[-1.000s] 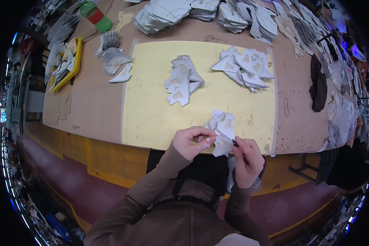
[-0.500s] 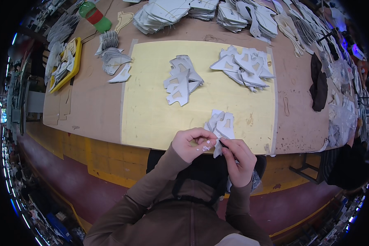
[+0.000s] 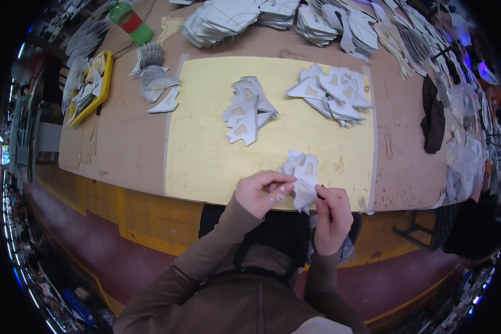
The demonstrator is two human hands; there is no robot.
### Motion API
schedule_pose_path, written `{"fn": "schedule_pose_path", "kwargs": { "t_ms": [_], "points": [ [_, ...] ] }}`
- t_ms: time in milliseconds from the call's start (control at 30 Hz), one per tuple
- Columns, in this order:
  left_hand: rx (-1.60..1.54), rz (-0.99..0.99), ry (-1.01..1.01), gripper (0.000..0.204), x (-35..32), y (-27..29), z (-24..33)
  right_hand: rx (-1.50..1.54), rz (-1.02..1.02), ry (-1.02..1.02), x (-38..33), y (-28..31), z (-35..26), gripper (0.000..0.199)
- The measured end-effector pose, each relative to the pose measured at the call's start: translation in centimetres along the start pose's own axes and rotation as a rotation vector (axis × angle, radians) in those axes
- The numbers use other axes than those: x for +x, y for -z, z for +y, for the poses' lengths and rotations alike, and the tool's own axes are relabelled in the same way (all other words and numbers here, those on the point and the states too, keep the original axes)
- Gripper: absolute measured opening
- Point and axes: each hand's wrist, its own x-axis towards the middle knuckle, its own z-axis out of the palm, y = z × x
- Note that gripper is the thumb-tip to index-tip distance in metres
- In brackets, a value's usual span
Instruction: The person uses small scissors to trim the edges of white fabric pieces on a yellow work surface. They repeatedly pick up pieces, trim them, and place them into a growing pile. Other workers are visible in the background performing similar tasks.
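At the near edge of the yellow sheet, my left hand [image 3: 260,193] pinches the left edge of a white cut piece [image 3: 304,193] between thumb and fingertips. Small white scraps cling to that thumb. On the piece's right side, my right hand [image 3: 334,214] is closed, thumb against fingers, with a small dark thing at its fingertips that I cannot make out. Just beyond my hands lies a small pile of white cut pieces with openings [image 3: 308,163]. Farther off on the yellow sheet are a middle pile [image 3: 244,125] and a larger right pile [image 3: 334,92] of similar pieces.
The yellow sheet [image 3: 200,150] is taped on a brown-covered table. Stacks of white pieces [image 3: 214,22] line the far side. At left are a green bottle [image 3: 141,33] and a yellow tray [image 3: 107,83]; at right, a dark cloth [image 3: 432,119] and a person in black [image 3: 473,228].
My right hand has moved slightly right, away from my left fingertips. More of the white piece shows between the hands. My left hand stays almost in place.
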Motion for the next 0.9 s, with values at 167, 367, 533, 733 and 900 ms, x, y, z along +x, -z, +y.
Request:
{"fn": "schedule_pose_path", "kwargs": {
  "t_ms": [167,367,533,733,900],
  "points": [
    [0.418,0.460,-0.261,0.032,2.1,3.1,0.2,-0.048,-0.060,-0.029,-0.2,0.6,0.2,0.032],
    [0.766,0.613,-0.237,0.029,3.9,6.2,-1.3,-0.056,-0.050,0.021,-0.6,0.2,0.4,0.037],
    [0.654,0.526,-0.193,0.015,3.6,6.4,-1.8,0.035,-0.066,-0.030,-1.1,0.1,-0.1,0.036],
    [0.277,0.358,-0.242,0.011,0.8,5.8,1.2,0.112,-0.149,0.085,-0.5,-0.5,-1.8,0.040],
    [0.236,0.237,-0.226,0.011,0.1,5.1,2.1,0.115,-0.257,0.087,0.8,-2.4,-2.6,0.039]
  ]
}}
